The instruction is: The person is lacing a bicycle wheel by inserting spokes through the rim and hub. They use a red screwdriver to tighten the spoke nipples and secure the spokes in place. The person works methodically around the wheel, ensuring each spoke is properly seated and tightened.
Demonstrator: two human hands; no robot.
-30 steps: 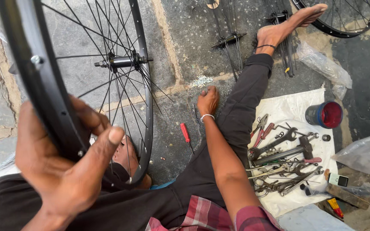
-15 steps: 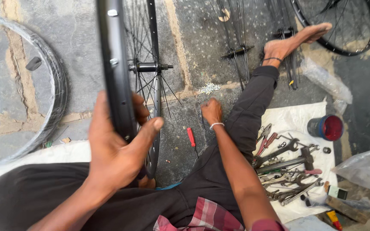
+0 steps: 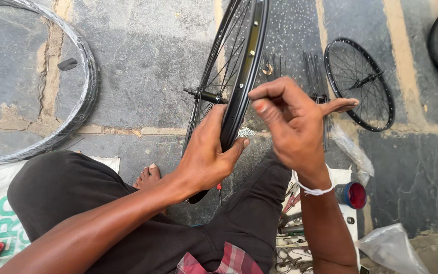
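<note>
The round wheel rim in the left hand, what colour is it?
Black, with thin metal spokes. The spoked wheel rim shows best in the head view, gripped by the left hand.

Left hand (image 3: 206, 160) grips upright black wheel (image 3: 247, 66); right hand (image 3: 292, 124) pinches at its rim.

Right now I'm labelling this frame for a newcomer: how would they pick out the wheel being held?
Start at the stone floor, centre top. The held wheel stands upright on edge, gripped at its black rim by the left hand. Unlike the smaller spoked wheel lying flat to the right, it is upright and edge-on.
</note>
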